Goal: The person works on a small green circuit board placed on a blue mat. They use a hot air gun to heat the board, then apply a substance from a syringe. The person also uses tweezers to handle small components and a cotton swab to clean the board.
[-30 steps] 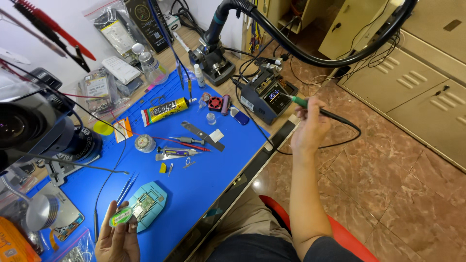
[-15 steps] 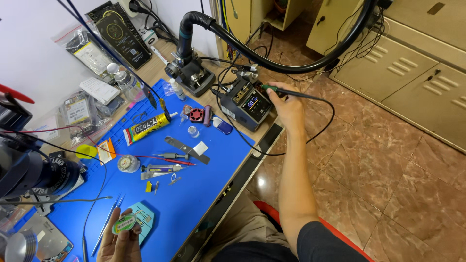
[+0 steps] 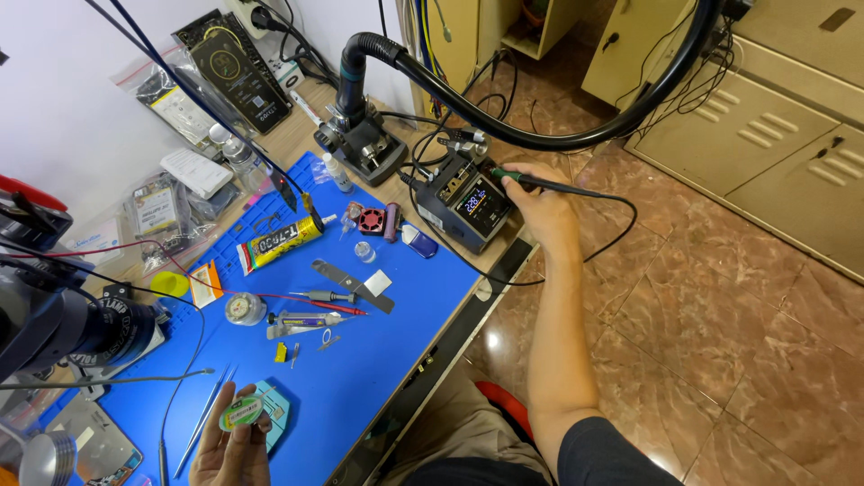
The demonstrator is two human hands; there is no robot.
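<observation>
1. At the far left edge a black microscope body [image 3: 63,328] juts over the bench, with a round metal cylinder [image 3: 49,457] near you below it.
2. Your left hand [image 3: 229,445] sits at the near left, palm up, fingers curled around a small green-and-white solder spool [image 3: 241,413]; it hovers over a light blue device [image 3: 274,409] lying on the mat.
3. The blue work mat [image 3: 387,351] covers most of the bench and runs from the near left up toward the far middle. A pair of tweezers [image 3: 202,421] lies on it just left of your hand.
4. In the middle of the mat lie a round tin [image 3: 245,309], a yellow-and-black glue tube [image 3: 281,243], a red-handled tool [image 3: 319,297], a grey metal strip [image 3: 346,283] and a small red fan [image 3: 371,220].
5. Beyond the mat, bare wooden bench top [image 3: 288,135] holds plastic bags of parts [image 3: 157,207] against the white wall [image 3: 72,99].
6. A black hose [image 3: 504,126] arcs from a stand at the far middle across to the upper right.
7. The soldering station [image 3: 468,209], its display lit, stands at the mat's right edge.
8. Your right hand [image 3: 540,202] is stretched out to it, pinching the green-handled soldering iron [image 3: 531,180], whose tip is at the station's holder.
9. To the right lie brown marbled floor tiles [image 3: 720,342] and beige metal cabinets [image 3: 783,135].
</observation>
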